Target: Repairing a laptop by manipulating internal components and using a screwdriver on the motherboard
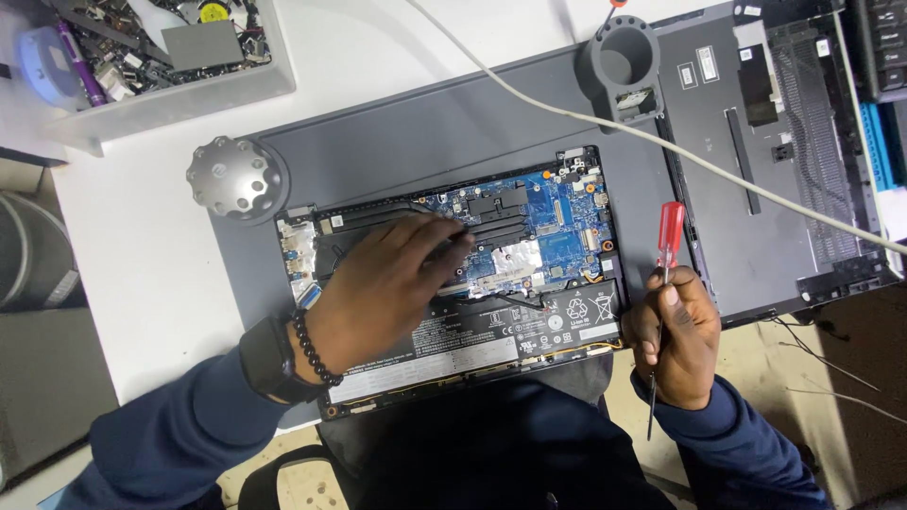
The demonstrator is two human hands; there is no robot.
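Head view
Left hand: my left hand (383,288) lies flat, fingers spread, on the opened laptop (453,274), over the fan side; it grips nothing.
Right hand: my right hand (675,335) is closed around a red-handled screwdriver (669,241), handle up, shaft pointing down past the table's near edge.
Laptop: it sits on the grey mat (425,132) near the table's front edge, battery (491,335) side towards me.
Nearby: removed bottom cover (756,170) at the right; parts tray (161,57) at the far left corner.
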